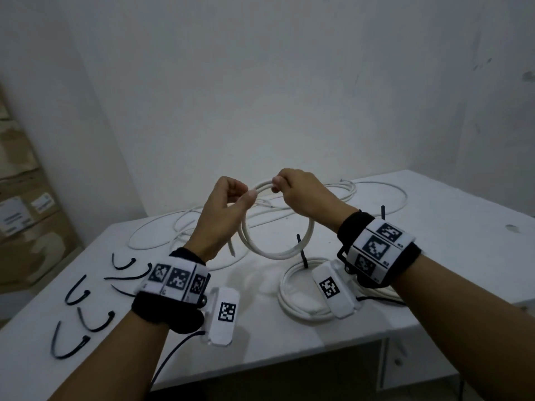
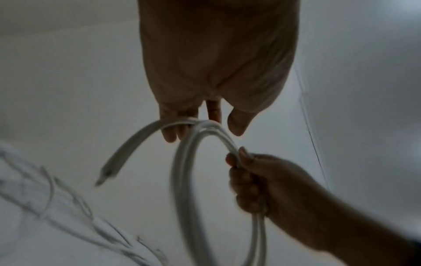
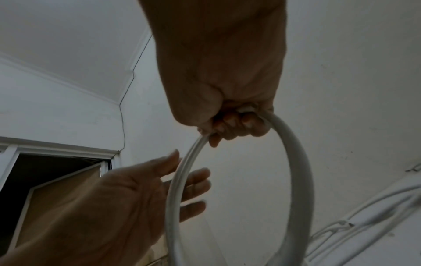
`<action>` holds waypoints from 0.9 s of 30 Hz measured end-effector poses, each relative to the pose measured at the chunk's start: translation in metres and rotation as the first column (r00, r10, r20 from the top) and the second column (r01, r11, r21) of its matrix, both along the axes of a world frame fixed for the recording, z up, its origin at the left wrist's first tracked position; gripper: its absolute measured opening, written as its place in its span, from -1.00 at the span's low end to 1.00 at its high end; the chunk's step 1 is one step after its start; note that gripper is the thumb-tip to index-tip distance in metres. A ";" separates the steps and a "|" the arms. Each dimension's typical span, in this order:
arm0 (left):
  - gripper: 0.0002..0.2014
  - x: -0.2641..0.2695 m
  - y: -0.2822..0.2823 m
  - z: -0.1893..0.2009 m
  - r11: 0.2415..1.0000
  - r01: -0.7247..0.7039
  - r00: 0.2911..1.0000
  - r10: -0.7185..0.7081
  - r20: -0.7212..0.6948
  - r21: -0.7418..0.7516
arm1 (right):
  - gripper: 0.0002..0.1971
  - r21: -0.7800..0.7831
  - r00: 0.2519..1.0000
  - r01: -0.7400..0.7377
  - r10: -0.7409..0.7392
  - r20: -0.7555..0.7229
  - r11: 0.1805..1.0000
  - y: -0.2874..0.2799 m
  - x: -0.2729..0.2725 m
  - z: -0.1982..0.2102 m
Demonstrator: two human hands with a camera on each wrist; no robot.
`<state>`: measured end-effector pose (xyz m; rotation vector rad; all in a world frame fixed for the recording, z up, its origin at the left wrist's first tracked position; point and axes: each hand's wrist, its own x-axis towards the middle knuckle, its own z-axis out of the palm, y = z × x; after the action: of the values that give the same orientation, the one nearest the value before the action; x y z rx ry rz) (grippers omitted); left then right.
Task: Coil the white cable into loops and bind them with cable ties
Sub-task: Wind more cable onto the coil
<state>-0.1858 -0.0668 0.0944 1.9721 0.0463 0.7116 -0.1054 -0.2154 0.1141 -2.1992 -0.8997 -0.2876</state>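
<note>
A white cable coil (image 1: 278, 254) of a few loops hangs in the air above the white table (image 1: 434, 256). My right hand (image 1: 289, 189) grips the top of the coil (image 3: 296, 162) in a closed fist (image 3: 232, 124). My left hand (image 1: 246, 196) is at the coil's upper left. Its fingers (image 3: 193, 180) lie fairly straight behind the strands, with the thumb in front. The cable's loose end (image 2: 107, 172) runs over the left fingers (image 2: 169, 135) and sticks out downward.
A bound white coil (image 1: 292, 285) with a black tie (image 1: 301, 251) lies on the table under my right wrist. Several black cable ties (image 1: 75, 293) lie at the left front. Loose white cables (image 1: 376, 192) sprawl at the back. Cardboard boxes (image 1: 23, 215) stand left.
</note>
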 end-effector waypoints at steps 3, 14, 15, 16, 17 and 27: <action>-0.70 -0.011 0.006 -0.017 0.956 -0.255 0.963 0.238 0.129 0.142 | -0.67 0.043 0.998 0.037 -0.039 0.048 0.998 0.002 0.000 -0.003; -0.76 -0.011 0.005 -0.038 0.923 0.032 0.985 -0.093 -0.143 -0.383 | -0.69 0.089 1.000 0.010 -0.012 0.026 0.996 0.012 -0.010 -0.019; -0.78 -0.013 0.005 -0.037 0.922 0.063 0.982 -0.126 -0.143 -0.383 | -0.69 0.088 0.999 0.018 -0.021 0.031 0.996 0.011 -0.009 -0.020; -0.79 -0.015 0.005 -0.037 0.917 0.100 0.975 -0.167 -0.144 -0.386 | -0.69 0.087 0.999 0.030 -0.033 0.038 0.996 0.010 -0.008 -0.021; -0.78 -0.017 0.007 -0.037 0.908 0.141 0.966 -0.213 -0.145 -0.394 | -0.69 0.084 0.998 0.038 -0.042 0.042 0.996 0.009 -0.008 -0.022; -0.76 -0.030 0.024 -0.025 0.960 0.126 0.954 -0.187 -0.236 -0.252 | -0.69 0.017 0.995 -0.056 0.057 -0.079 0.998 0.030 -0.017 -0.032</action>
<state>-0.2153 -0.0429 0.0690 1.8054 0.1230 0.3259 -0.1224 -0.1851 0.0821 -2.1517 -0.9114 -0.1781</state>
